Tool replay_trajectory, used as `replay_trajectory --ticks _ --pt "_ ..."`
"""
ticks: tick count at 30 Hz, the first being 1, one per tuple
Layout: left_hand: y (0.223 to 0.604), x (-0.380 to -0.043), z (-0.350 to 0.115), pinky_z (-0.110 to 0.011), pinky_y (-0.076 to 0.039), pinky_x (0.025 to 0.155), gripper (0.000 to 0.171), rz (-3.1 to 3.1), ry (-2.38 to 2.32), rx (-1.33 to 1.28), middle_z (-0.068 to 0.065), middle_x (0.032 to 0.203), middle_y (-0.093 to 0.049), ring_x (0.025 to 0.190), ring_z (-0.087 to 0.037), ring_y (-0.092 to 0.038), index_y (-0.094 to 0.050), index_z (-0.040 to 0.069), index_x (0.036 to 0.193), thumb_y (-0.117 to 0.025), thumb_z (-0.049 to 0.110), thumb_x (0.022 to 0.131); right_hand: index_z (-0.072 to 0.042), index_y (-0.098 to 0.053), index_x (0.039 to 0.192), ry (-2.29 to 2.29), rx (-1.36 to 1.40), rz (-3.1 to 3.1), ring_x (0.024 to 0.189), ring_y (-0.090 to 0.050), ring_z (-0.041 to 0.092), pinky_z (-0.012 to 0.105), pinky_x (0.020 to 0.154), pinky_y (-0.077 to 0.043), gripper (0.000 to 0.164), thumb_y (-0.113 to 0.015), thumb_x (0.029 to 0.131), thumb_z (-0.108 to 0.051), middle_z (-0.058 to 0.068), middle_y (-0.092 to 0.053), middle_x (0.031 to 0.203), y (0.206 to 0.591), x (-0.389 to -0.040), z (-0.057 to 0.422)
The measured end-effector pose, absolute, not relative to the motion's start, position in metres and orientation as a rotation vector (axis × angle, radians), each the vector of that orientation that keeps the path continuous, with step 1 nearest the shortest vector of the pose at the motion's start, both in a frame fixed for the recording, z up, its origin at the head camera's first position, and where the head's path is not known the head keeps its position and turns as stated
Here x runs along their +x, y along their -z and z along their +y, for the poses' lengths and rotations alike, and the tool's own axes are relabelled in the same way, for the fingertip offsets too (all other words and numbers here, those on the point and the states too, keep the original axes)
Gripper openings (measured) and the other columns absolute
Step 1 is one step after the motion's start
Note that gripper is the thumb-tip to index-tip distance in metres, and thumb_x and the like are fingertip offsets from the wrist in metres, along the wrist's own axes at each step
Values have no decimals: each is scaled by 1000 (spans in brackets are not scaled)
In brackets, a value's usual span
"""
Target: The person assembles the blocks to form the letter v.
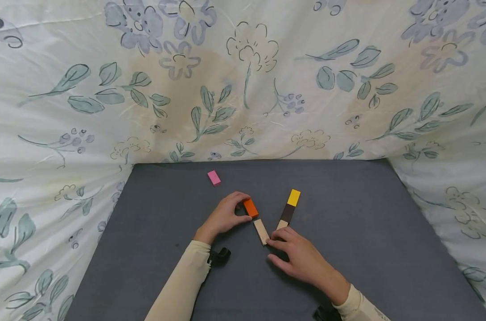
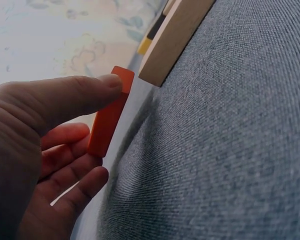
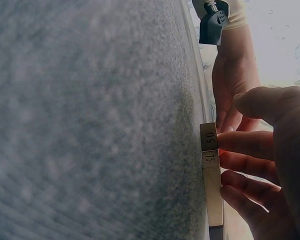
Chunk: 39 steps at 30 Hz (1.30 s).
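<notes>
My left hand (image 1: 226,214) pinches an orange block (image 1: 250,207) between thumb and fingers; the left wrist view shows the thumb on one end of this block (image 2: 110,112). Just below it lies a plain wooden block (image 1: 261,232), slanting down to the right. My right hand (image 1: 301,254) has its fingertips against the wooden blocks, its fingers extended and not wrapped round them. A second wooden block (image 1: 282,224), partly hidden by those fingers, lines up with a dark brown block (image 1: 288,214) and a yellow block (image 1: 294,197). In the right wrist view the wooden blocks (image 3: 213,192) bear printed digits.
A pink block (image 1: 214,178) lies apart near the back of the dark grey tabletop (image 1: 347,200). Floral cloth (image 1: 267,89) hangs behind the table and along both sides. Black straps with devices (image 1: 219,257) sit at the wrists.
</notes>
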<state>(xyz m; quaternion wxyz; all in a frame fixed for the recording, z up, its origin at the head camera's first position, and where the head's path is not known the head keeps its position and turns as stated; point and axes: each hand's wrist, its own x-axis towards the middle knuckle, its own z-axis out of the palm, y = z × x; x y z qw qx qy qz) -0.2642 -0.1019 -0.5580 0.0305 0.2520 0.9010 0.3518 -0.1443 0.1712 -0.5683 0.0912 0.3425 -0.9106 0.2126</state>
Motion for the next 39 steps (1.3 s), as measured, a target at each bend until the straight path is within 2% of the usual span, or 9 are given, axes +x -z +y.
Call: replay_trajectory --ticks 29,39 --pt "563 -262 -95 -41 -53 104 60 2747 -1049 772 -6 143 -62 116 -22 -61 -66 9 146 -90 26 93 -13 -81 129 -630 1019 -2701 114 -59 15 41 89 -59 38 -82 99 -36 -3 -65 124 567 -144 171" --pt "563 -261 -94 -40 -54 100 61 2755 -1047 775 -5 141 -63 111 -21 -61 -66 9 146 -91 23 92 -14 -81 130 -630 1021 -2706 114 -59 14 40 88 -59 38 -82 99 -36 -4 -65 124 568 -145 172"
